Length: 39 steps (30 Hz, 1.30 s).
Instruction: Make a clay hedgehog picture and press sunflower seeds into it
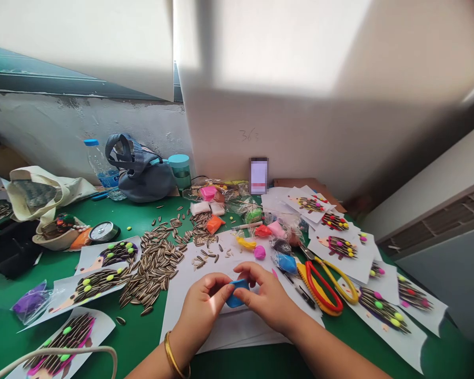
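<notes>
Between my two hands is a lump of blue modelling clay (237, 300), pressed rather flat. The thumb and fingers of my left hand (205, 300), with a gold bangle at the wrist, pinch its left side. My right hand (266, 295) grips the other side, thumb across the front. Both hands are over white paper sheets (229, 331). Just beyond them lie a magenta clay ball (259, 252), a yellow clay piece (245, 243) and a wrapped blue clay packet (286, 263). A pile of sunflower seeds (156, 263) spreads to the left.
Scissors (327, 284) with red and yellow handles and a black pen (300, 289) lie right of my hands. Hedgehog pictures (339, 247) covered in seeds sit on both sides. A phone (259, 176), a blue bag (146, 179) and a bottle (105, 171) stand along the wall.
</notes>
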### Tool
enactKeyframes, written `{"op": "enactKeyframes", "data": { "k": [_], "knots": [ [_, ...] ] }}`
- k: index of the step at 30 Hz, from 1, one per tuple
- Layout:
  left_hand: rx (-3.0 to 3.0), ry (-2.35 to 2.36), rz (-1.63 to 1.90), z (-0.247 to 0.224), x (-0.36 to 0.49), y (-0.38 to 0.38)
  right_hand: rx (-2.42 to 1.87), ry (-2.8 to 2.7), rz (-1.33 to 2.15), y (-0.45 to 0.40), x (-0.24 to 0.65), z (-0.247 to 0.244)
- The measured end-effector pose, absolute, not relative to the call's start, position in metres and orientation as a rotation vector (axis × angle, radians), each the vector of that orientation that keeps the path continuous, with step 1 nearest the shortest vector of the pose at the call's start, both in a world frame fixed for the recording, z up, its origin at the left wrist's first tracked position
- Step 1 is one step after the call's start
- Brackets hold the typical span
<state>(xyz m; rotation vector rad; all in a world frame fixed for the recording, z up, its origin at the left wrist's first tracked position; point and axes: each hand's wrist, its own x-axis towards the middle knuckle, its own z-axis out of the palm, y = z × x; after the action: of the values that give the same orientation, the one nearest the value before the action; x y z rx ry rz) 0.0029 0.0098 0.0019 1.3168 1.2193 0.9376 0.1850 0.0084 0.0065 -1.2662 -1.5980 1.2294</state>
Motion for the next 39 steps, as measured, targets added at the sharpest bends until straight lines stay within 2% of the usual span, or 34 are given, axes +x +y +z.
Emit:
{"op": "enactKeyframes", "data": {
  "k": [4, 8, 16, 26, 33, 36, 39],
  "knots": [
    [1.217, 1.170, 1.037, 0.0035, 0.0046, 0.0091, -1.261, -1.592, 1.283, 0.0081, 0.1840, 0.0086],
    [1.206, 1.114, 0.889, 0.0044, 0.0055, 0.0078, -1.260, -1.521, 1.232, 0.0084, 0.1847, 0.0089],
    [1.260, 1.189, 0.994, 0.0058, 0.0053, 0.0072, -1.168, -1.477, 1.473, 0.0139, 0.1861, 0.0064],
    [1.364, 1.194, 1.046, 0.0035, 0.0028, 0.0077, -1.193, -1.573, 1.361, 0.0123, 0.1839, 0.0127],
    [0.981, 1.000, 0.929, -0.0001, 0.0053, 0.0048, -0.986, -1.758, 0.914, 0.0097, 0.1880, 0.0067],
    [0.918, 1.031, 1.001, 0.0032, 0.0051, 0.0069, -0.961, -1.838, 0.917, 0.0067, 0.1887, 0.0043],
    [0.959, 1.058, 1.086, 0.0065, 0.0049, 0.0088, -1.010, -1.742, 1.092, 0.0051, 0.1896, 0.0051]
  ]
}}
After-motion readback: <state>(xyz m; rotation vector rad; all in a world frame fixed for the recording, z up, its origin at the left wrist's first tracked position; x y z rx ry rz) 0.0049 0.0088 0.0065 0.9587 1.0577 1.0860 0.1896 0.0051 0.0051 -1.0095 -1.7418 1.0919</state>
